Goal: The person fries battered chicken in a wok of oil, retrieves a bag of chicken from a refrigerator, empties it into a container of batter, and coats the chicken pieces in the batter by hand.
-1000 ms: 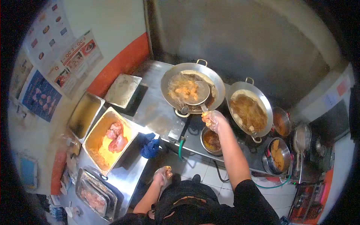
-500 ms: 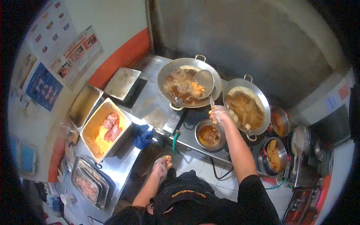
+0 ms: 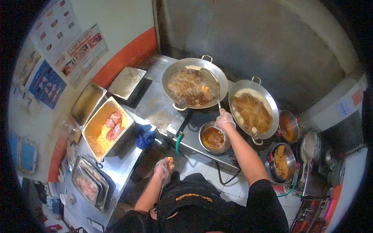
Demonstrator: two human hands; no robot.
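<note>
My right hand, in a clear plastic glove, is closed around the handle of a skimmer. The skimmer's round head is partly in the bubbling oil of the left wok, with golden fried pieces at it. A small ladle rests at that wok's near rim. My left hand, gloved too and with batter on its fingertips, hangs low in front of my body; its fingers are loosely bent and apart, holding nothing visible.
A second wok of oil stands to the right. Below the woks is a bowl with dark crumbs in oil. At left are a flour bin with raw meat, a blue cloth and trays. A pot holds fried pieces at right.
The skimmer head has gone down from above the left wok into the oil, with the fried pieces. My right hand moved slightly down; my left hand shifted slightly left.
</note>
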